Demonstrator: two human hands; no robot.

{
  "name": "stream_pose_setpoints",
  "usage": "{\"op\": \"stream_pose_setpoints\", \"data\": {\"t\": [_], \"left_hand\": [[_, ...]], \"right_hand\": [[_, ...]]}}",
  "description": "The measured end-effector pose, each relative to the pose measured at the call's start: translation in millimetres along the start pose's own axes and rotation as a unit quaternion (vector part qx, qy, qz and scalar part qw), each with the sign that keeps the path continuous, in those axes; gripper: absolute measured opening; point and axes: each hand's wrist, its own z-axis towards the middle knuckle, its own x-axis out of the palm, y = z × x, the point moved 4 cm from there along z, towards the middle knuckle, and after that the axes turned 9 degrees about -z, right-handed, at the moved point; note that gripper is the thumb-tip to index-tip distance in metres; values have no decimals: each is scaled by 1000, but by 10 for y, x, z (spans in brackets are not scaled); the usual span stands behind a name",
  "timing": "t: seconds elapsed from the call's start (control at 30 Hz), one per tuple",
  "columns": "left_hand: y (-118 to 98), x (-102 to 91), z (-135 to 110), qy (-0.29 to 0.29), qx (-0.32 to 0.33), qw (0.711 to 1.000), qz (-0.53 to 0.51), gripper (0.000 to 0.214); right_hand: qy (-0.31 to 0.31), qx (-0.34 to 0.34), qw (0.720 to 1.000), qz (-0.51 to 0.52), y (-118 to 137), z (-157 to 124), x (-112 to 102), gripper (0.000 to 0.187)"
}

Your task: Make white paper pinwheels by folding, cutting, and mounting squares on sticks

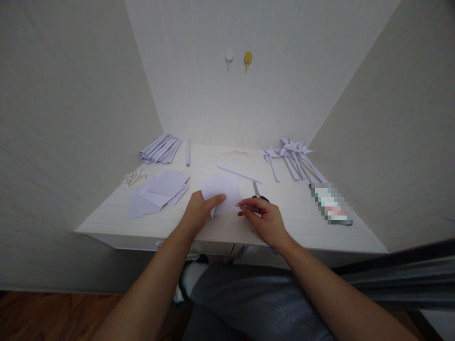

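Note:
My left hand (203,207) grips a white paper sheet (225,187) above the desk, thumb on top and the other fingers hidden below. Just off the sheet's right edge, my right hand (261,215) has its thumb and fingers drawn together in a pinch; whatever is between them is too small to make out. Partly under that hand lies a pair of scissors (256,188), blades pointing away from me. A thin rolled paper stick (240,174) rests behind the sheet. To the left are loose paper sheets (167,183) in an uneven stack.
Rolled paper tubes (161,149) are piled at the back left, with a single tube (188,154) beside them. Small pale pieces (135,177) lie in front. Several paper pinwheels (293,154) sit at the back right, near a phone (330,204). Walls enclose the white desk (295,232).

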Motion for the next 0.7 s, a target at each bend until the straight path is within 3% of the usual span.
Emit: {"op": "stream_pose_setpoints", "data": {"t": [0.7], "left_hand": [[-7, -3, -5, -5, -10, 998, 60, 43]], "right_hand": [[-23, 26, 999, -13, -9, 47, -22, 9]]}}
